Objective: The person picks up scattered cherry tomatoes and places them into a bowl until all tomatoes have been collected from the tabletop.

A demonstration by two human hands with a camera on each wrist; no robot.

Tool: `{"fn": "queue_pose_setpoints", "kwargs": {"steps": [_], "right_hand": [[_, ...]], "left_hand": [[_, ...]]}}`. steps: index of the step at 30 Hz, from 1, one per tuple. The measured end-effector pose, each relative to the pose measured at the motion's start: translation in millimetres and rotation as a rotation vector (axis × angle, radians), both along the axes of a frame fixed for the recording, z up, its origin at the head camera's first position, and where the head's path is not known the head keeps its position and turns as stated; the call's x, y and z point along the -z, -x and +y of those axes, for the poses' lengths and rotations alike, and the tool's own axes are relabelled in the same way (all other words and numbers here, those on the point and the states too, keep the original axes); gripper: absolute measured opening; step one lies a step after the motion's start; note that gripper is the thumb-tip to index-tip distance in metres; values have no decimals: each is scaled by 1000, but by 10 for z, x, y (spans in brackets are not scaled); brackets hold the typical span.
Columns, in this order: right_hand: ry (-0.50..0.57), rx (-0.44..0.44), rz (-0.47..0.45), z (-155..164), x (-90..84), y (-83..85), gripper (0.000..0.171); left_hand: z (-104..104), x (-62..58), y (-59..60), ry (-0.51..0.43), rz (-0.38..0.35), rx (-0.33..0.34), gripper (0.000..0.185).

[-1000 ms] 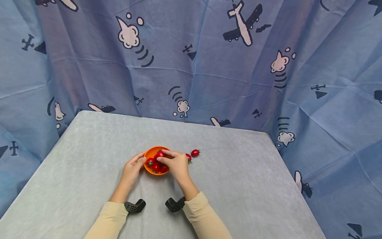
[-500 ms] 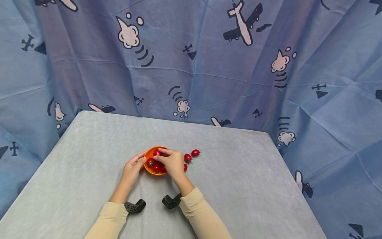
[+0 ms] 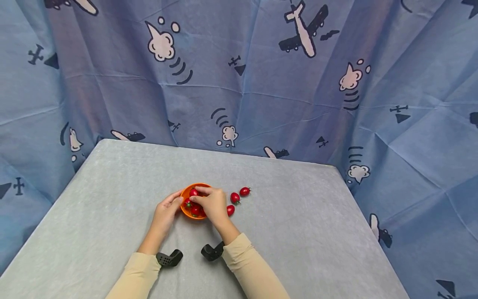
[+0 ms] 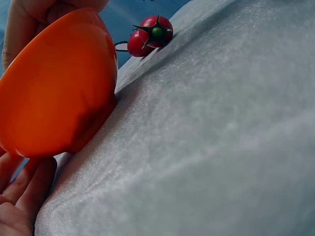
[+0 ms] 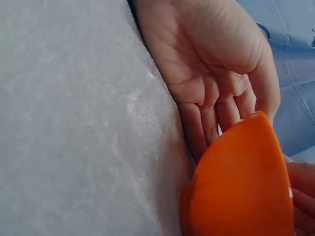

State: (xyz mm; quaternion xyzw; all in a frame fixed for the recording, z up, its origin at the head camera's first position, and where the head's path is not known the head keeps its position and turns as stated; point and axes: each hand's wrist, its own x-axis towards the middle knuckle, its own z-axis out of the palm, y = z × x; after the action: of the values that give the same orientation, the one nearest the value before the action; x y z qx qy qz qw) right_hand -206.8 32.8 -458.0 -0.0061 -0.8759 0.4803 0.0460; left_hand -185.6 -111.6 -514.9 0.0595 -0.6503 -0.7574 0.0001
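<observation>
A: Where's the orange bowl [image 3: 191, 199]?

B: Just below the middle of the head view, on the grey table [image 3: 112, 187]. The left hand [image 3: 164, 213] rests against the bowl's left wall. The right wrist view shows its palm open and its fingers [image 5: 216, 115] only loosely bent, touching the wall rather than wrapped round it.

A: And the right hand [image 3: 213, 204]?

B: It lies over the bowl's right side, with the fingertips reaching left over the rim, at a cherry tomato [image 3: 193, 192] on top of the pile. The fingers are drawn close together there. It looks like a pinch, but I cannot tell for sure that they grip it.

A: Which way do the loose tomatoes lie?

B: All to the right of the bowl — so on the right hand's side, away from the left. One tomato [image 3: 230, 210] sits just beside the right hand's lower edge, a second tomato [image 3: 235, 197] a little up and right of it, and a third tomato [image 3: 244, 191] further right again. The row runs toward the upper right. The third lies with its long axis roughly left to right, stem end pointing right.

A: Anything else?

B: A blue curtain [image 3: 239, 74] printed with planes and clouds fills the top of the frame — and a black wrist mount [image 3: 169, 258] shows at each cream sleeve [image 3: 134, 278].
</observation>
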Motion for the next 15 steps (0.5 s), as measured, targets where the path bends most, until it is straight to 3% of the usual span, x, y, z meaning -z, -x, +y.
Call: {"fn": "queue_pose_setpoints", "kwargs": {"steps": [15], "right_hand": [[-12, -42, -11, -61, 3, 39, 28]], "left_hand": [[-8, -33, -6, -24, -24, 13, 42]]}}
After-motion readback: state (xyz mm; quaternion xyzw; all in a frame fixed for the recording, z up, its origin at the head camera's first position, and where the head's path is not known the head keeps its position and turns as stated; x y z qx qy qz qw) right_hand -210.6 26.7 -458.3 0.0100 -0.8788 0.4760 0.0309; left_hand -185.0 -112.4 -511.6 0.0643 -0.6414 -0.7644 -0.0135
